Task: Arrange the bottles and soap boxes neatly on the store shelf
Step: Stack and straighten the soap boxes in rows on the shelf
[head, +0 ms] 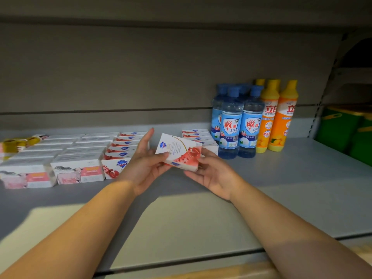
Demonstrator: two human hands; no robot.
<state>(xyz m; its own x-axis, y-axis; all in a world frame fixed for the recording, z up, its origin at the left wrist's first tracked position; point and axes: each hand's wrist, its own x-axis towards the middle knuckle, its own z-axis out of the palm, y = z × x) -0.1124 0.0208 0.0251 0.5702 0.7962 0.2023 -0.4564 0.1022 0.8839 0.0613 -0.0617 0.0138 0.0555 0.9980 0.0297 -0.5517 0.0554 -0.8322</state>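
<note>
**Store shelf mostly in order, one soap box off the shelf**

Grey shelf (pixel 281 178) and a plain grey back panel frame stock that already sits in tidy groups. At the left, white-and-pink boxes (pixel 78 170) lie in rows, with a long file of red-and-white boxes (pixel 124 148) just beside them, running front to back. A shorter file (pixel 198 135) of the same kind sits against the blue bottles (pixel 231 125), and the orange bottles (pixel 281 119) stand upright next to those.

Between the two files, the person holds one soap box (pixel 179 151) tilted above the shelf. The left hand (pixel 144 164) pinches its near left corner, forefinger straight. The right hand (pixel 211 172) grips its right end from below.

The bottles look finished. What seems left is setting this box down, probably in the gap or at the front of the shorter file. The yellow packets (pixel 14 144) at the far left are blurred and may need straightening.
</note>
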